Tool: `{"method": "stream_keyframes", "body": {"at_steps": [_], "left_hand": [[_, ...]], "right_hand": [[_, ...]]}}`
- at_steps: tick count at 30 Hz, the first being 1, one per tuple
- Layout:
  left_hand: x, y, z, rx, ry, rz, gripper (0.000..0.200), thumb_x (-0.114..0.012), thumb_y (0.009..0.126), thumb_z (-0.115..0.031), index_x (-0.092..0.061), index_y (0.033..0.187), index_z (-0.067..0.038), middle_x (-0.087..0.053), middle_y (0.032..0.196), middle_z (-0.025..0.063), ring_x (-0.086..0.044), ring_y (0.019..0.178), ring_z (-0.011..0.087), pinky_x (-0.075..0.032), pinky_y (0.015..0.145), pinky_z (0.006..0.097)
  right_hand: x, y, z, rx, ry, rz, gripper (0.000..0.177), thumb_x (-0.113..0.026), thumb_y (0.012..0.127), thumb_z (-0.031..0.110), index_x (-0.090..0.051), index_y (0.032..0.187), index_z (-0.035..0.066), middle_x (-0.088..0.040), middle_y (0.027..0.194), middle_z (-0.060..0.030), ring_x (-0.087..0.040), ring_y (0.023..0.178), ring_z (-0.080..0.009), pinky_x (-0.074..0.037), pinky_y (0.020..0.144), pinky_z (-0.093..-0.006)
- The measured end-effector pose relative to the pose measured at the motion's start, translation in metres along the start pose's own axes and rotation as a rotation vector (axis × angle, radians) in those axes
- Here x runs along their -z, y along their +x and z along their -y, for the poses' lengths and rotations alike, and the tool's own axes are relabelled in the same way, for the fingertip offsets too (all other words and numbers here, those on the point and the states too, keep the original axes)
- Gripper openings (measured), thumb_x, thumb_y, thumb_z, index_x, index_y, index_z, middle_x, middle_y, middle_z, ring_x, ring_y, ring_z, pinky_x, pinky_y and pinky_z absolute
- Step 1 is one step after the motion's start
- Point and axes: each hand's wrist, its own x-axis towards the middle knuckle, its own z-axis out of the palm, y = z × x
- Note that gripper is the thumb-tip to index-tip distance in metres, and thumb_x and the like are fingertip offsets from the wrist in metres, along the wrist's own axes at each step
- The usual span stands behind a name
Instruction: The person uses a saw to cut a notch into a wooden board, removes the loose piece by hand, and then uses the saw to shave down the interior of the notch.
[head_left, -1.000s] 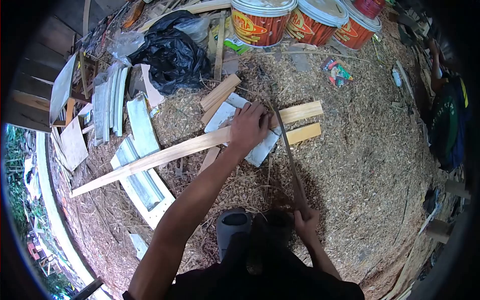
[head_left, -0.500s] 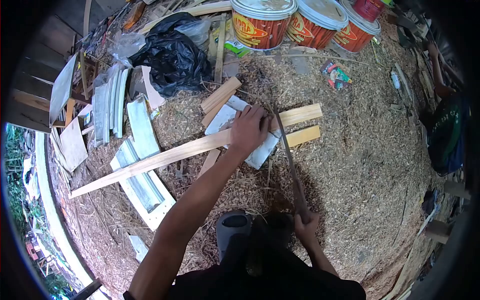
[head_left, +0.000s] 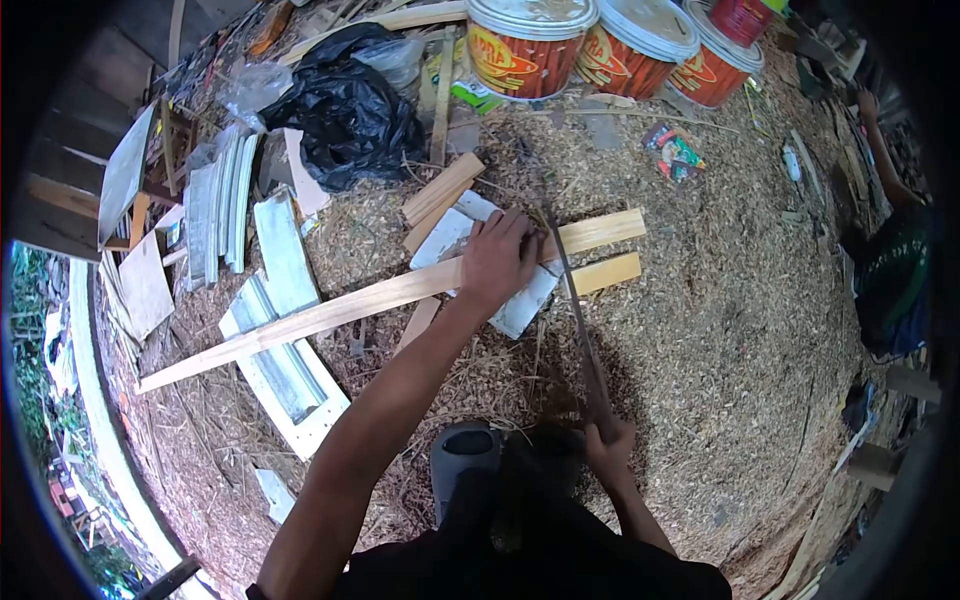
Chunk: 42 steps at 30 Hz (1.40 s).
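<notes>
A long pale wooden board (head_left: 330, 316) runs from the lower left across a white block (head_left: 519, 309), its right end past the block. My left hand (head_left: 497, 258) presses down on the board over the block, fingers wrapped over it. Just right of that hand a long, thin saw (head_left: 578, 320) crosses the board. My right hand (head_left: 611, 447) is closed on the saw's handle near my feet. A short wood piece (head_left: 607, 273) lies below the board's right end, and another short piece (head_left: 442, 194) lies above the block.
Paint buckets (head_left: 525, 50) stand at the top. A black plastic bag (head_left: 350, 120) lies left of them. White moulded pieces (head_left: 290, 375) lie under the board at the left. Another person (head_left: 893, 265) is at the right edge. Wood shavings cover the ground.
The saw and my right hand have shifted very slightly; my left hand stays on the board. The other person at the right has moved a little.
</notes>
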Motion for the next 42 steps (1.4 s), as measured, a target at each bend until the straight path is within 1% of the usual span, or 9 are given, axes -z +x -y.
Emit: {"method": "stream_keyframes", "body": {"at_steps": [5, 9, 16, 19, 23, 25, 28, 35, 42], "left_hand": [[0.002, 0.002, -0.002, -0.001, -0.018, 0.01, 0.014, -0.061, 0.082, -0.015, -0.052, 0.078, -0.005, -0.053, 0.081, 0.0082, -0.054, 0.081, 0.0277, -0.04, 0.072, 0.0406], [0.001, 0.002, -0.004, -0.028, 0.008, -0.021, 0.015, -0.062, 0.082, -0.017, -0.052, 0.077, -0.005, -0.053, 0.08, 0.0085, -0.054, 0.081, 0.0289, -0.039, 0.072, 0.0413], [0.001, -0.001, -0.003, 0.048, 0.016, 0.044, 0.014, -0.058, 0.083, -0.018, -0.053, 0.079, -0.006, -0.054, 0.084, 0.0092, -0.053, 0.087, 0.0272, -0.04, 0.075, 0.0402], [0.004, -0.002, -0.003, 0.047, -0.007, 0.044, 0.013, -0.059, 0.083, -0.017, -0.054, 0.079, -0.006, -0.054, 0.083, 0.0086, -0.054, 0.085, 0.027, -0.04, 0.074, 0.0402], [0.004, 0.001, -0.003, 0.017, -0.006, 0.039, 0.013, -0.06, 0.082, -0.016, -0.054, 0.079, -0.005, -0.055, 0.082, 0.0089, -0.054, 0.085, 0.0276, -0.04, 0.074, 0.0406], [0.004, 0.002, -0.002, 0.01, 0.008, 0.031, 0.013, -0.06, 0.082, -0.016, -0.054, 0.079, -0.005, -0.054, 0.082, 0.0092, -0.054, 0.085, 0.028, -0.04, 0.074, 0.0408], [0.0, 0.001, -0.005, 0.003, 0.026, 0.008, 0.012, -0.059, 0.082, -0.016, -0.054, 0.079, -0.005, -0.054, 0.084, 0.0088, -0.054, 0.086, 0.0276, -0.04, 0.074, 0.0403], [0.004, 0.0, -0.003, 0.011, -0.013, 0.016, 0.015, -0.059, 0.082, -0.016, -0.052, 0.077, -0.004, -0.053, 0.079, 0.0083, -0.053, 0.081, 0.0278, -0.04, 0.072, 0.0395], [0.001, 0.0, -0.002, -0.034, 0.007, 0.006, 0.014, -0.059, 0.082, -0.016, -0.052, 0.078, -0.004, -0.053, 0.08, 0.0091, -0.054, 0.083, 0.0289, -0.04, 0.073, 0.0413]], "right_hand": [[-0.022, 0.057, 0.014, 0.116, -0.132, 0.012, 0.025, -0.063, 0.077, 0.011, -0.053, 0.059, -0.004, -0.046, 0.045, -0.0051, -0.043, 0.044, -0.0077, -0.034, 0.043, -0.0304], [-0.052, 0.115, 0.093, 0.084, -0.032, 0.012, 0.032, -0.063, 0.078, 0.014, -0.049, 0.056, -0.004, -0.043, 0.045, -0.0073, -0.042, 0.044, -0.0087, -0.035, 0.043, -0.0316], [-0.003, 0.003, -0.001, 0.058, -0.033, -0.007, 0.02, -0.063, 0.076, 0.012, -0.057, 0.064, -0.003, -0.048, 0.049, -0.007, -0.048, 0.047, -0.0086, -0.038, 0.045, -0.0306], [-0.007, 0.008, 0.002, -0.007, -0.025, -0.018, 0.017, -0.063, 0.076, 0.011, -0.058, 0.067, -0.002, -0.05, 0.05, -0.0078, -0.05, 0.047, -0.0093, -0.039, 0.046, -0.0308], [-0.038, 0.083, 0.034, 0.272, -0.133, -0.018, 0.027, -0.063, 0.079, 0.013, -0.052, 0.058, 0.0, -0.046, 0.047, -0.0029, -0.047, 0.045, -0.0075, -0.036, 0.044, -0.0299], [-0.044, 0.106, 0.085, -0.042, 0.032, 0.075, 0.034, -0.063, 0.081, 0.014, -0.047, 0.055, 0.0, -0.043, 0.046, -0.0013, -0.044, 0.045, -0.0066, -0.034, 0.042, -0.0297], [-0.041, 0.098, 0.067, 0.103, 0.006, 0.042, 0.033, -0.063, 0.081, 0.014, -0.047, 0.056, -0.001, -0.044, 0.047, -0.0018, -0.043, 0.046, -0.0057, -0.033, 0.042, -0.0301], [-0.004, 0.005, -0.013, 0.07, -0.062, 0.017, 0.014, -0.061, 0.08, 0.009, -0.062, 0.071, -0.002, -0.047, 0.05, -0.0006, -0.046, 0.048, -0.0065, -0.035, 0.044, -0.0284], [-0.049, 0.106, 0.037, 0.205, -0.018, 0.006, 0.024, -0.062, 0.079, 0.011, -0.053, 0.061, -0.002, -0.045, 0.047, -0.0017, -0.042, 0.045, -0.0065, -0.034, 0.043, -0.0302]]}}
